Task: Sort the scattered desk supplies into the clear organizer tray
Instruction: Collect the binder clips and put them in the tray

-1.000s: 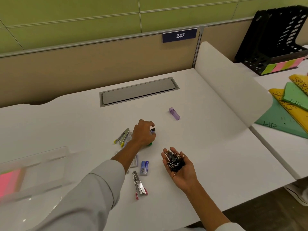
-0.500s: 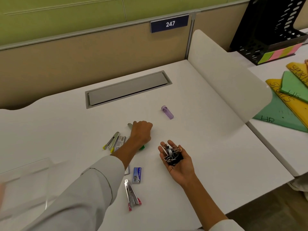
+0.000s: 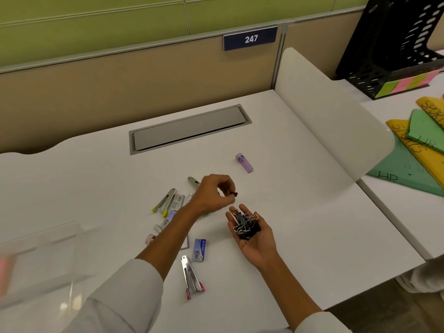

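One white table (image 3: 300, 212) carries everything. Clear tray (image 3: 40, 258) sits at near left, blurred. Right hand (image 3: 255, 236) lies palm up above the table, fingers cupped round a heap of black clips (image 3: 247, 225). Left hand (image 3: 212, 193) hovers just left and far of it, fingertips pinching one small black clip (image 3: 235, 194). Staplers (image 3: 192, 275), staple boxes (image 3: 200, 249) and a purple tube (image 3: 245, 163) lie scattered on the table.
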Demonstrator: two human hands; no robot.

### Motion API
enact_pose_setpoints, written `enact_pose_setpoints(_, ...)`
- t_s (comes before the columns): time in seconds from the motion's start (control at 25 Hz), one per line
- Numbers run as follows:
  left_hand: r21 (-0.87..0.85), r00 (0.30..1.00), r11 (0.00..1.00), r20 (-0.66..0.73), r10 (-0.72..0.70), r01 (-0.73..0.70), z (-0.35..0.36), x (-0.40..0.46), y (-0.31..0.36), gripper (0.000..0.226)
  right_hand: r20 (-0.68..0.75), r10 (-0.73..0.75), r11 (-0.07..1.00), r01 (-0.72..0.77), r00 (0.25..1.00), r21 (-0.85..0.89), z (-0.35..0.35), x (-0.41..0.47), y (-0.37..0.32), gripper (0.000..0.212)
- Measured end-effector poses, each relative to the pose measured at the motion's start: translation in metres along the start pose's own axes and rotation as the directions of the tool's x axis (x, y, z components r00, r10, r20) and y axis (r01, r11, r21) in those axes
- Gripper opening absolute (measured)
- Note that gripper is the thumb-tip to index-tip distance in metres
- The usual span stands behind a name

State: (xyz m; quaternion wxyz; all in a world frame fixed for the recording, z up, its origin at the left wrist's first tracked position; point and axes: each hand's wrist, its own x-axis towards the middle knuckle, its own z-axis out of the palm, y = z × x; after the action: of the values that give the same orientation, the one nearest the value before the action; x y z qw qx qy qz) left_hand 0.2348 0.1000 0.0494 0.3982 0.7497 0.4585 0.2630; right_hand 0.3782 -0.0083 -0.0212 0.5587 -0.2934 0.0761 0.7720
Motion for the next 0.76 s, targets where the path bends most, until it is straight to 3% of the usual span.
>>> enact_pose_setpoints(0.12,0.044,0.981,0.999,0.192,-0.026,0.017,-0.003,-0.021,0.006,0.007,-0.009,-0.005,1.000,0.004,1.000,-0.007,0.004,-0.002,0.010,0.040)
enact_pose_setpoints(0.2,0.067,0.977,0.997,0.210,-0.045,0.032,-0.009,-0.032,0.003,0.006,-0.010,-0.003,1.000,0.003,1.000,-0.022,0.007,-0.004,0.017,0.040)
enact_pose_setpoints(0.32,0.059,0.993,0.996,0.091,-0.077,0.072,-0.024,-0.045,-0.010,0.007,0.024,0.016,1.000,-0.016,1.000,-0.002,0.011,-0.006,0.026,0.041)
enact_pose_setpoints(0.48,0.128,0.951,0.949,-0.156,-0.268,0.288,-0.059,-0.064,-0.050,0.008,0.044,0.032,0.999,-0.032,0.999,-0.005,0.015,-0.011,0.038,0.041)
enact_pose_setpoints(0.6,0.367,0.927,0.851,-0.117,-0.358,0.375,-0.073,-0.085,-0.079,0.010,0.029,0.033,0.999,-0.032,0.999,-0.019,0.017,-0.013,0.045,0.042)
enact_pose_setpoints(0.76,0.557,0.945,0.776,-0.046,-0.325,0.294,-0.063,-0.095,-0.083,0.029,0.015,0.034,0.999,-0.034,0.999,-0.028,0.019,-0.013,0.051,0.042)
